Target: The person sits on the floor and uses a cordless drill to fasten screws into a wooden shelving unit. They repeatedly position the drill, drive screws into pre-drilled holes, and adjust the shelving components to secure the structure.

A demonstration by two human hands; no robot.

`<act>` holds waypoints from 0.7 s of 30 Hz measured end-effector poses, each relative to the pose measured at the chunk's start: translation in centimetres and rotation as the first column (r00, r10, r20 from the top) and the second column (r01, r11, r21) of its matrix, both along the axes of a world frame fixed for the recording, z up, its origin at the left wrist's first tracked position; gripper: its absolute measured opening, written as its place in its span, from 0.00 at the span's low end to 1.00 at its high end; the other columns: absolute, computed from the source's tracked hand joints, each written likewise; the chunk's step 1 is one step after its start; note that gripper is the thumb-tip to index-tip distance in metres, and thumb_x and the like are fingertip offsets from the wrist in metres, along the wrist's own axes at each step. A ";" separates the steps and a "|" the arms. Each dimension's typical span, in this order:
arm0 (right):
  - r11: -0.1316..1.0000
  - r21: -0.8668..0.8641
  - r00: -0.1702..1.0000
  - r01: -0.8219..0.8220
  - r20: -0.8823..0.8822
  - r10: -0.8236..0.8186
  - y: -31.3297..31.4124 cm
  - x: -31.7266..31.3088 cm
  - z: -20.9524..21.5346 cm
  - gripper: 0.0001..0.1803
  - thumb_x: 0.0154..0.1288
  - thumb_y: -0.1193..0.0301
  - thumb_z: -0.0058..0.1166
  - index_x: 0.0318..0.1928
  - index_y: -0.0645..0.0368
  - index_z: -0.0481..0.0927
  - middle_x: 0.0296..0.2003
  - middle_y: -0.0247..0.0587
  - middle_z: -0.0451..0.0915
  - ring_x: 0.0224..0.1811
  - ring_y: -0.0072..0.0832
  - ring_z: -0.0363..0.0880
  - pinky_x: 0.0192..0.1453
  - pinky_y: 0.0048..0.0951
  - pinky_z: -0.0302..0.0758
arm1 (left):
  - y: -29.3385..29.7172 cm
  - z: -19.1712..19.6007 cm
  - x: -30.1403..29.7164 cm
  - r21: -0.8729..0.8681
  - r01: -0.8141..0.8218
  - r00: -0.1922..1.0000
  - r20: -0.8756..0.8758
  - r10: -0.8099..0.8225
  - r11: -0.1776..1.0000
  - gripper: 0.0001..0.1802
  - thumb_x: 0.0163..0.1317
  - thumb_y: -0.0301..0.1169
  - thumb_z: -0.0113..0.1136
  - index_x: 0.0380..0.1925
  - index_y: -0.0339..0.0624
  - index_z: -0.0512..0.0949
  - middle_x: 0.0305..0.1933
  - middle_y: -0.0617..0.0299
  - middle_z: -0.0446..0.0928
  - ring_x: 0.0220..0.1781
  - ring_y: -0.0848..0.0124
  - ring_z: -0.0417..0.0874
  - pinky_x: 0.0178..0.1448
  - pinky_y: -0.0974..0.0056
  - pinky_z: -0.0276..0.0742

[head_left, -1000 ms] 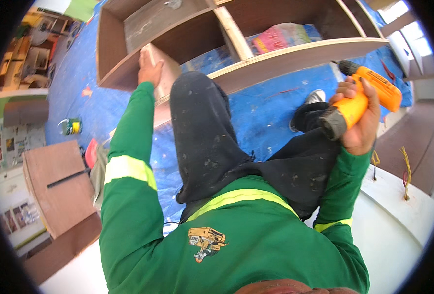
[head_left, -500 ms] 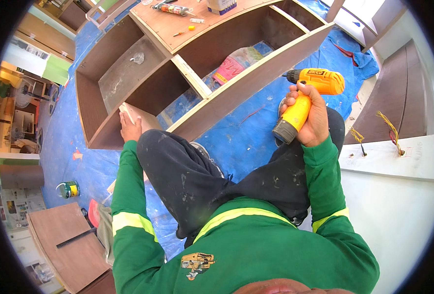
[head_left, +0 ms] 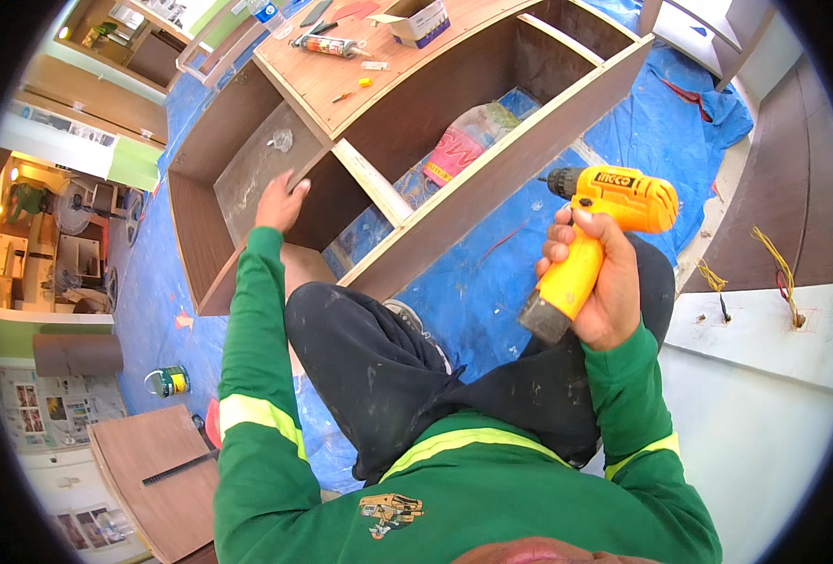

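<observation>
My right hand is wrapped around the handle of a yellow cordless drill, whose black chuck points left toward the cabinet. My left hand is raised over the left end of a brown wooden cabinet carcass, fingers apart, with nothing in them. Below it is a board beside my knee, partly hidden by my arm and leg. A pale wooden crosspiece spans the carcass to the right of that hand. A crumpled clear plastic bag lies in the left compartment, beyond my fingers.
On the cabinet's plywood top are a sealant tube, an open box and small yellow pieces. A printed plastic sack lies inside the frame. Blue sheeting covers the floor. Wires protrude at right; a paint can stands left.
My left hand has let go of the board's edge and moved up and right over the compartment, fingers spreading. The drill stays in my right hand. The view has shifted slightly.
</observation>
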State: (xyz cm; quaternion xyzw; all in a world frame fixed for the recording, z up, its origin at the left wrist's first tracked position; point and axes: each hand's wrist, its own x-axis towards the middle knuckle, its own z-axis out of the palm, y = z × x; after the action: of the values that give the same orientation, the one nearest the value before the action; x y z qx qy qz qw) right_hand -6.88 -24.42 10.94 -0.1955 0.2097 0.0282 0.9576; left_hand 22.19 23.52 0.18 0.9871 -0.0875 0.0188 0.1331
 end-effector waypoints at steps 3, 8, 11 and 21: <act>1.000 0.029 1.000 0.005 -0.012 -0.004 -0.6 -0.3 0.4 0.13 0.71 0.66 0.62 0.50 0.57 0.77 0.34 0.31 0.77 0.32 0.25 0.80 0.42 0.35 0.82 | -7.9 3.1 5.1 -0.054 0.189 0.968 0.179 -0.177 0.980 0.31 0.73 0.47 0.61 0.68 0.36 0.78 0.66 0.39 0.80 0.70 0.45 0.80 0.76 0.48 0.72; 0.998 0.016 0.995 0.063 -0.079 -0.062 -1.4 -1.0 1.0 0.16 0.72 0.65 0.60 0.53 0.56 0.75 0.35 0.32 0.75 0.33 0.26 0.79 0.45 0.37 0.80 | -19.5 7.0 13.3 -0.117 0.371 0.877 0.371 -0.306 0.921 0.23 0.73 0.40 0.62 0.60 0.37 0.84 0.58 0.43 0.86 0.63 0.48 0.85 0.71 0.51 0.77; 0.994 -0.011 0.985 0.112 -0.132 -0.112 -2.3 -0.9 0.9 0.18 0.69 0.66 0.60 0.55 0.57 0.74 0.35 0.34 0.75 0.33 0.29 0.79 0.46 0.39 0.78 | -27.4 9.4 18.5 -0.070 0.514 0.760 0.499 -0.416 0.855 0.21 0.77 0.40 0.58 0.61 0.38 0.83 0.56 0.45 0.87 0.58 0.52 0.88 0.64 0.54 0.81; 0.997 -0.060 0.973 0.041 -0.225 -0.054 -2.3 -0.4 1.4 0.24 0.64 0.68 0.59 0.59 0.58 0.72 0.35 0.36 0.76 0.30 0.30 0.82 0.44 0.39 0.81 | -38.5 7.4 35.0 0.506 0.359 0.854 0.159 -0.494 0.784 0.23 0.70 0.38 0.60 0.62 0.42 0.84 0.58 0.48 0.87 0.57 0.57 0.88 0.59 0.53 0.83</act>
State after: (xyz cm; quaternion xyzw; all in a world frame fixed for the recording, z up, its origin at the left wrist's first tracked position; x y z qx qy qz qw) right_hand -7.25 -26.71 12.34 -0.2121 0.3229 0.0216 0.9221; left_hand 57.16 -15.01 7.57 0.9302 -0.3308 0.1078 -0.1170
